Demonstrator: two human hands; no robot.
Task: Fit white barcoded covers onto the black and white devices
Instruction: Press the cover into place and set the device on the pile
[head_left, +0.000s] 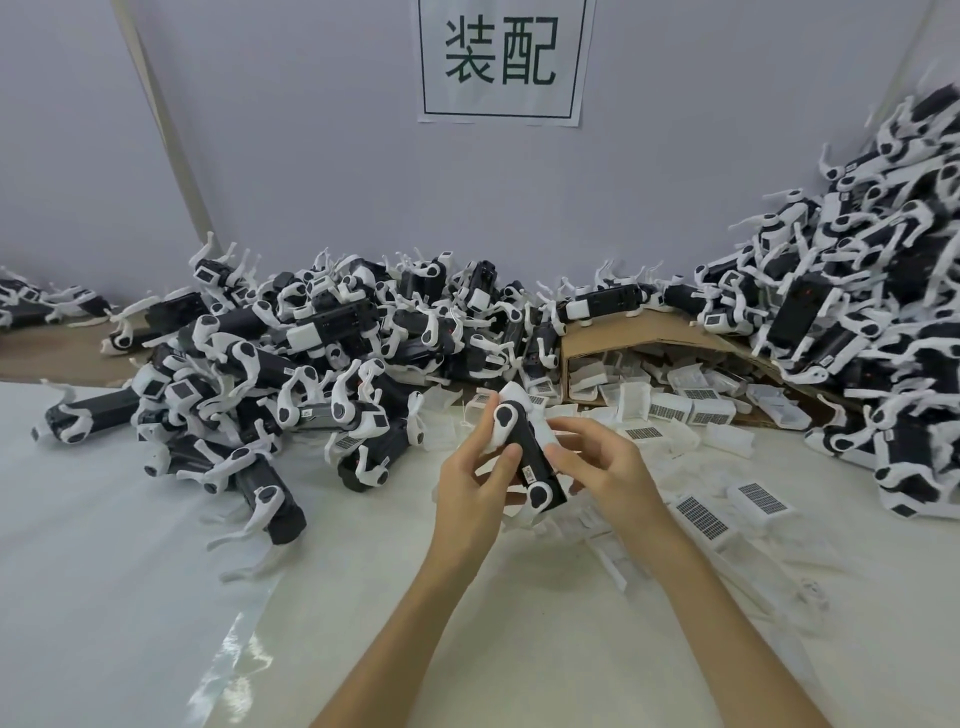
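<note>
I log one device (527, 457), gripped over the desk (363, 597) by left hand (470, 483) and right hand (605, 467), both curled round it, a white cover (512, 393) seemingly going on at its far end; next, I judge: press until flush.

Both bare forearms angle in from below, hands nearly touching. The left hand (470, 483) grips the device (535, 452), thumb laid on its side, and the right hand (610, 467) has fingers curled against the opposite side.
</note>
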